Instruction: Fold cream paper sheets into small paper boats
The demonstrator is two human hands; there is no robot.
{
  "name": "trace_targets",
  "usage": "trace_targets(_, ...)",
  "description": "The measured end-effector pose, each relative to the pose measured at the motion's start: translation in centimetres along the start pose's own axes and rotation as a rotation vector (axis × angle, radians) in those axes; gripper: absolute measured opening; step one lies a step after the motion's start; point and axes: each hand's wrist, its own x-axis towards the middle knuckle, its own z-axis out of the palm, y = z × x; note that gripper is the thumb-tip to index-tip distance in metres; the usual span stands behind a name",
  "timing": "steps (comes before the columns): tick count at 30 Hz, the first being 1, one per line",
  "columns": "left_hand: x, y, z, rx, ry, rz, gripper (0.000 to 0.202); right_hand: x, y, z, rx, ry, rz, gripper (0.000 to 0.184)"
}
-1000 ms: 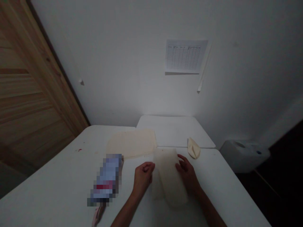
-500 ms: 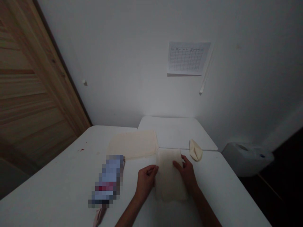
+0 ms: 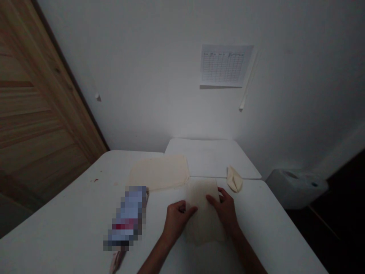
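A cream cloth [image 3: 201,224], folded into a long rectangle, lies on the white table in front of me. At its left edge my left hand [image 3: 178,219] is closed, thumb on top and curled fingers at the side. My right hand [image 3: 226,209] pinches the opposite edge, with the thumb over the cloth and the fingers at its border. A second, flat cream cloth piece [image 3: 159,173] is spread out beyond my left hand. Past my right hand rests a small folded cream piece [image 3: 234,179].
On the table [image 3: 71,224], left of my hands, lies a pixelated object [image 3: 127,217] with a pinkish strap [image 3: 116,260]. A printed sheet [image 3: 224,66] hangs on the wall. The whitish plastic container [image 3: 296,190] stands beyond the right table edge, and a wooden door [image 3: 37,114] is at left.
My left thumb has moved right, onto the folded cloth, and that hand now grips its left edge. My right hand keeps its hold. The view has shifted slightly.
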Motion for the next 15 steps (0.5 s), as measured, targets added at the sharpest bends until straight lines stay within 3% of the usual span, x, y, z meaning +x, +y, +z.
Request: trace_targets(15, 0.29, -0.14, 0.17, -0.222, -0.101, -0.128, 0.046, 0.62, -0.38, -0.73, 0.130, -0.139, 0.061, 0.062)
